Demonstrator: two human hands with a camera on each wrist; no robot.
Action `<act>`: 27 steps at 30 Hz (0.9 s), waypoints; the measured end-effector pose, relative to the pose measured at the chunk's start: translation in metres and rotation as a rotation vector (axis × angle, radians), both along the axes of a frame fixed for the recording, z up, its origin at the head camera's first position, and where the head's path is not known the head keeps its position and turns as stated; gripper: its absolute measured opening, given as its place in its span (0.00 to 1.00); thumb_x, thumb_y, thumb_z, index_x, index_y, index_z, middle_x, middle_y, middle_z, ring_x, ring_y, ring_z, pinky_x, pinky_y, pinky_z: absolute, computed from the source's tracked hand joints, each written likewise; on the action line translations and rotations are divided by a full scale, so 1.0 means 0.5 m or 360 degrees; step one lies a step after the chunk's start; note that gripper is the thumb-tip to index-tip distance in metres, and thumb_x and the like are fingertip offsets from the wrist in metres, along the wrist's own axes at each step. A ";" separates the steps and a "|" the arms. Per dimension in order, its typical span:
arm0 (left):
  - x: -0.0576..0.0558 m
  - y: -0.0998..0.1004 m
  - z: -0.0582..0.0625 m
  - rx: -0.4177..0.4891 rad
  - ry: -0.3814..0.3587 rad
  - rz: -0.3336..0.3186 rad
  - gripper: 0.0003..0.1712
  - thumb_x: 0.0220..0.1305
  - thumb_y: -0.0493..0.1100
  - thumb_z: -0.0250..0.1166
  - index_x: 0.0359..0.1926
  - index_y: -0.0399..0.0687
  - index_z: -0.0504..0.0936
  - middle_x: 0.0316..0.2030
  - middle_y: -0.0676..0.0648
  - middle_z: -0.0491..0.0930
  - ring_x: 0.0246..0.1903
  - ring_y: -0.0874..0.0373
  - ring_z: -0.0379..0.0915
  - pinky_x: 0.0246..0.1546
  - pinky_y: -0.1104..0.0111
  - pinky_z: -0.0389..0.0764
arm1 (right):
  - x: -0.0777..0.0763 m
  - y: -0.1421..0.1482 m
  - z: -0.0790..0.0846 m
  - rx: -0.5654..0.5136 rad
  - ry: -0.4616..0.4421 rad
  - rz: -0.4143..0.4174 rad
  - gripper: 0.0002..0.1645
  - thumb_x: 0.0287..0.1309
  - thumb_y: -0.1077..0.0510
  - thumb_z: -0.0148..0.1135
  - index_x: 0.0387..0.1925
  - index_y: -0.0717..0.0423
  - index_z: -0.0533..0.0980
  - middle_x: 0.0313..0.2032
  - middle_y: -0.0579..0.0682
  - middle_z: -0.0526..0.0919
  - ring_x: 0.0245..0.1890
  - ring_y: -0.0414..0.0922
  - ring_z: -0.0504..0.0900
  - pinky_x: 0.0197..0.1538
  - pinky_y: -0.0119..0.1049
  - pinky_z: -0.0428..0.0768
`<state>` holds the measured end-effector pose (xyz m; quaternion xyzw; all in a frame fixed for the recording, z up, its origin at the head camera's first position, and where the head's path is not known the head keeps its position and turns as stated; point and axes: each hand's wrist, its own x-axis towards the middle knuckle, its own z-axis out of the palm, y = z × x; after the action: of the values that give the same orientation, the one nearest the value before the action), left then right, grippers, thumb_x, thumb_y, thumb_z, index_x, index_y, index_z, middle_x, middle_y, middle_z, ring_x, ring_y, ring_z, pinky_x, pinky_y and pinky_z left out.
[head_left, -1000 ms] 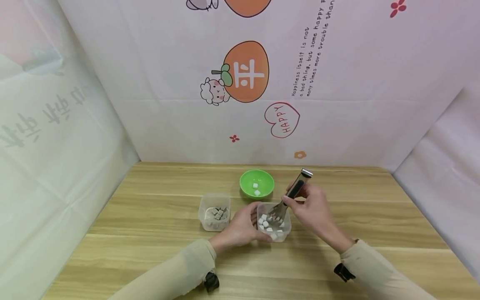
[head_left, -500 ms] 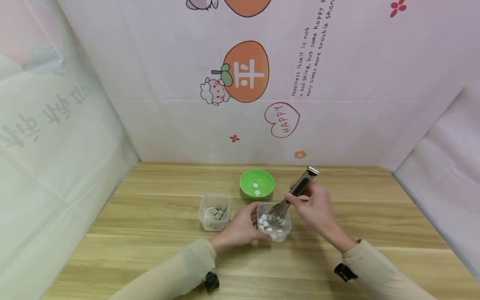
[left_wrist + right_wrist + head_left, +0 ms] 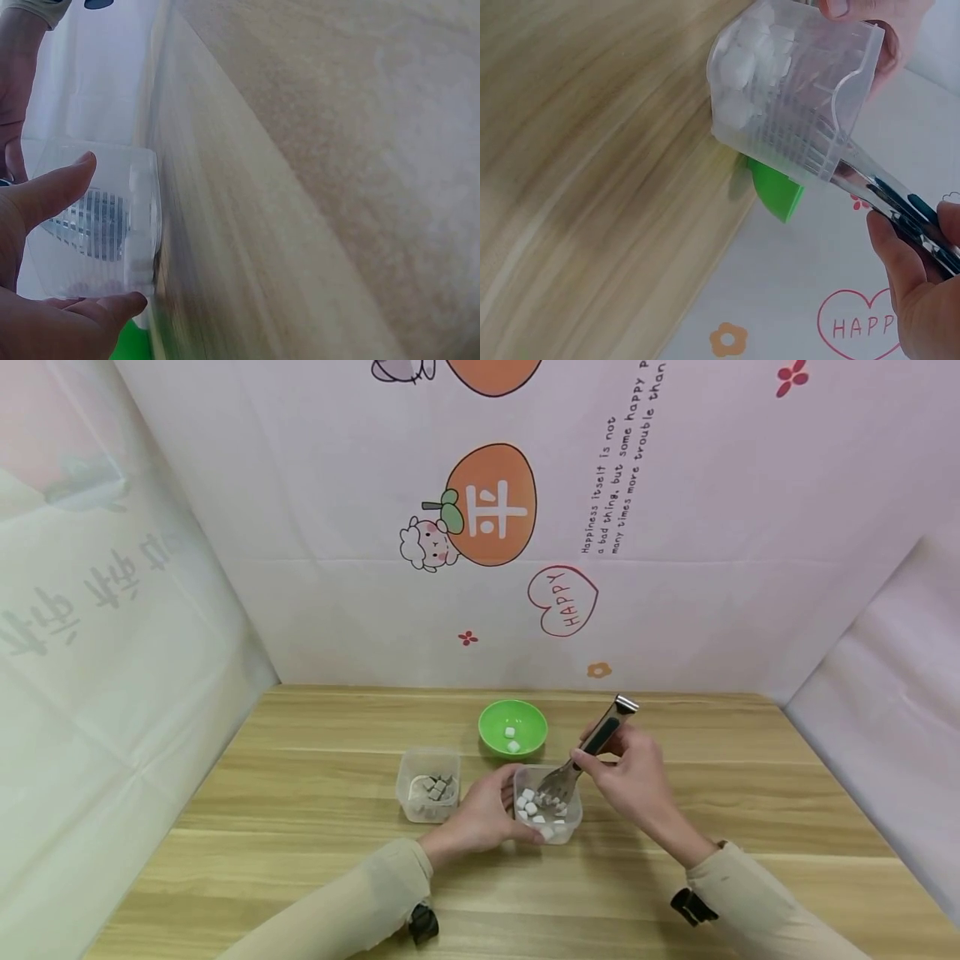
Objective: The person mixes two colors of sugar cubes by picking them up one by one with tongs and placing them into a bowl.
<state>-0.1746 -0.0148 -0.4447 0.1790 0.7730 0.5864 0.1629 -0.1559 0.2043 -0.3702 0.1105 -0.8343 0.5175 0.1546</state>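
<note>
My left hand (image 3: 480, 817) holds a clear plastic container (image 3: 572, 828) by its left side, thumb at the near wall and fingers round the far one. Several white cubes (image 3: 531, 808) lie in it. With my right hand (image 3: 636, 778) I grip metal tongs (image 3: 602, 733) with dark inlays on their arms. Their slotted heads (image 3: 105, 217) are down inside the container, seen through its wall in the left wrist view. Whether a cube is between the heads cannot be made out. Behind the container stands a green bowl (image 3: 491, 737) with two white cubes in it.
Left of my left hand, a second clear container (image 3: 408, 802) holds several greyish cubes (image 3: 438, 788). Everything stands on a wood-grain table (image 3: 315, 827). A printed white cloth (image 3: 360, 635) rises behind the table, and pale cloth hangs at both sides.
The tongs' handle end has tilted to the right along with my right hand, while the heads stay in the container. My left hand and the bowl hold their places.
</note>
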 end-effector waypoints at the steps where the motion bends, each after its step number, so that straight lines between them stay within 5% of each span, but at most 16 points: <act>1: 0.000 0.000 0.000 0.0000 0.0003 -0.0003 0.61 0.41 0.30 0.87 0.76 0.36 0.65 0.70 0.37 0.73 0.69 0.45 0.71 0.71 0.62 0.72 | 0.001 0.000 0.000 0.0003 -0.0007 0.0015 0.12 0.60 0.71 0.74 0.43 0.66 0.80 0.38 0.58 0.86 0.38 0.51 0.87 0.40 0.34 0.91; 13: -0.002 -0.002 -0.003 -0.0024 0.0025 -0.0007 0.61 0.41 0.32 0.87 0.76 0.38 0.65 0.69 0.39 0.74 0.69 0.47 0.72 0.71 0.62 0.72 | 0.002 -0.007 0.007 0.0089 -0.0030 0.0049 0.13 0.62 0.70 0.72 0.46 0.65 0.79 0.41 0.58 0.84 0.42 0.53 0.87 0.45 0.37 0.91; 27: -0.002 -0.001 -0.002 -0.0011 0.0035 -0.0024 0.60 0.41 0.32 0.87 0.75 0.39 0.66 0.68 0.41 0.76 0.68 0.48 0.73 0.71 0.63 0.73 | -0.012 -0.029 -0.005 0.0103 0.0094 -0.0011 0.11 0.57 0.75 0.72 0.39 0.63 0.80 0.34 0.56 0.86 0.35 0.51 0.87 0.36 0.35 0.91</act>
<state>-0.1754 -0.0153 -0.4459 0.1907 0.7755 0.5804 0.1593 -0.1619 0.1900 -0.3725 0.1277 -0.8462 0.4861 0.1771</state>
